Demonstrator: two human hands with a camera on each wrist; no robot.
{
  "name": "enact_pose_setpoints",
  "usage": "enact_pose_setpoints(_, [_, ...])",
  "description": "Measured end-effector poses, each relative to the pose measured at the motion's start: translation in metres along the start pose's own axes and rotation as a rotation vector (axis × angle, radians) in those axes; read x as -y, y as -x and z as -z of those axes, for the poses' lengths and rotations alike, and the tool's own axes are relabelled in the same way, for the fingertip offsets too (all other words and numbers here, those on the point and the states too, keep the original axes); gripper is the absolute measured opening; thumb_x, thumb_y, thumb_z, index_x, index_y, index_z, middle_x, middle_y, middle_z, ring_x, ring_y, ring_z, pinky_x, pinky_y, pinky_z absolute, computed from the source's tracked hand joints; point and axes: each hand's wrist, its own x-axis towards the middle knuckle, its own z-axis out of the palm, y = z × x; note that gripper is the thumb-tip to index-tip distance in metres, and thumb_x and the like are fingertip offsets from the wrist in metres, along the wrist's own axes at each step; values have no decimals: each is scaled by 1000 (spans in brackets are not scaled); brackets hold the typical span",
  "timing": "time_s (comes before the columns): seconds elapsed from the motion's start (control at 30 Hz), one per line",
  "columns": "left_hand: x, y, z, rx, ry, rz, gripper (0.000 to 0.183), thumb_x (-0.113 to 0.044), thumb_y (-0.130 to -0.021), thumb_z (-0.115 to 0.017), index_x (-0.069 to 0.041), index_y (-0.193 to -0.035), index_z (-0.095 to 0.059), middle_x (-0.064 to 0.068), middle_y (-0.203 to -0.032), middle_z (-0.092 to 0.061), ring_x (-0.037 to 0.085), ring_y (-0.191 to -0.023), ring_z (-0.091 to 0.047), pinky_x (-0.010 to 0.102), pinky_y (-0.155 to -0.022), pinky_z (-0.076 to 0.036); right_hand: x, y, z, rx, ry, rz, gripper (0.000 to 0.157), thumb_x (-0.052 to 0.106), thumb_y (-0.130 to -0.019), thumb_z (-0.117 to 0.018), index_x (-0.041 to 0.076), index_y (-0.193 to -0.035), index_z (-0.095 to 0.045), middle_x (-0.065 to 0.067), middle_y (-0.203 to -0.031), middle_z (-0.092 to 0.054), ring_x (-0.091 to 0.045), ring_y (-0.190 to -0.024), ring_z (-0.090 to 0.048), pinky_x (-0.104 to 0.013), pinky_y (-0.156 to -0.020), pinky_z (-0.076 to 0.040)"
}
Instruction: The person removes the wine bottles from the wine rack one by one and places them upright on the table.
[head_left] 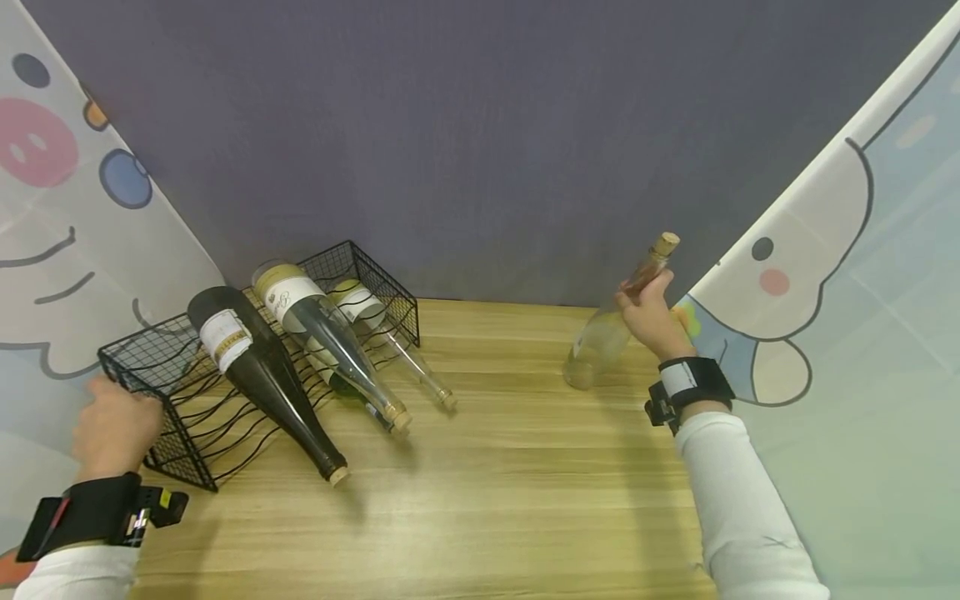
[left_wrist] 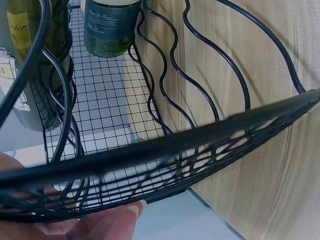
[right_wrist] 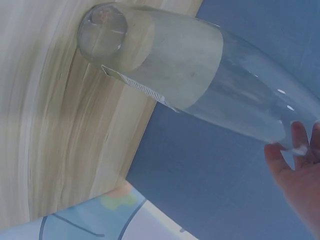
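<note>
My right hand (head_left: 651,321) grips a clear glass bottle (head_left: 600,342) by its neck, just below the cork. The bottle leans, its base low over the table at the right; a pale label shows on its side (right_wrist: 187,62) in the right wrist view. At the far left, my left hand (head_left: 116,425) grips the near end of a black wire bottle rack (head_left: 161,392). In the rack lie a dark corked bottle (head_left: 270,383), a clear one with a gold and white label (head_left: 330,333), another clear one (head_left: 397,337), and a green bottle (left_wrist: 111,30) lower down.
The wood-grain table (head_left: 510,467) runs between the rack and the held bottle. A grey panel (head_left: 480,150) stands behind it. Printed cartoon sheets border the left (head_left: 45,250) and right (head_left: 862,333) sides. Corked necks of the racked bottles stick out over the table.
</note>
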Motion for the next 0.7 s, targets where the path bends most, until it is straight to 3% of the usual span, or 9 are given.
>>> enact_pose_setpoints(0.13, [1,0,-1,3,-1,3,63,-19,-98,-31,24,-139,-9,54,-109,-39,68,-93,-45,64,-71,-41,-1,1,4,22,5,-8,45,3,-98,-43,3,-123,-6,-14,-120,-32,-37,-122,-39,-49,-104,-34])
enact_pose_setpoints(0.4, [0,0,-1,-16,-2,4,62,-17,-97,-31,23,-139,-9,54,-107,-41,67,-89,-48,59,-63,-42,-7,6,10,-53,73,31,48,1,-97,-47,-3,-125,-9,-21,-119,-38,-40,-117,-46,-48,-100,-38])
enact_pose_setpoints(0.5, [0,1,-1,-10,5,6,63,-17,-97,-30,23,-140,-8,54,-107,-40,67,-90,-47,61,-66,-42,-13,7,15,-75,61,56,44,-2,-97,-47,-5,-123,-11,-21,-120,-38,-36,-116,-47,-36,-99,-41])
enact_pose_setpoints(0.6, [0,0,0,-9,5,3,63,-17,-97,-29,23,-140,-8,54,-107,-40,68,-91,-47,63,-67,-42,-19,7,20,-80,16,55,44,-4,-98,-45,0,-125,-11,-13,-119,-36,-22,-113,-47,-19,-92,-41])
enact_pose_setpoints(0.7, [0,0,0,-7,4,-1,63,-17,-97,-29,24,-140,-8,53,-105,-40,68,-90,-47,63,-67,-42,-23,8,25,-68,22,31,46,-1,-100,-44,3,-129,-8,-8,-120,-35,-20,-114,-47,-21,-92,-43])
